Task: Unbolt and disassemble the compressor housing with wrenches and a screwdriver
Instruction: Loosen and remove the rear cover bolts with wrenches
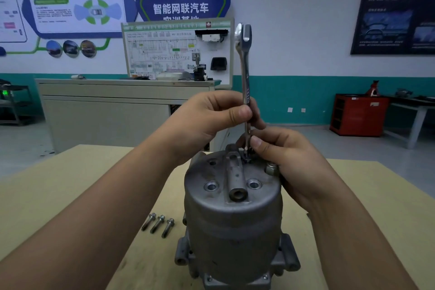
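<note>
A grey metal compressor housing (233, 223) stands upright on a wooden table (58, 195). A chrome open-end wrench (244, 59) stands almost vertical, its lower end on a bolt at the far side of the housing's top. My left hand (209, 122) grips the wrench's shaft a little above the housing. My right hand (282, 155) pinches the wrench's lower end just above the bolt, its palm against the housing's right rim beside a metal fitting (271, 168). Three removed bolts (158, 225) lie side by side on the table left of the housing.
A beige cabinet (106, 110) with a wiring display board (176, 52) stands beyond the table. A red tool cabinet (357, 114) and a bench stand at the right wall. Posters hang on the back wall.
</note>
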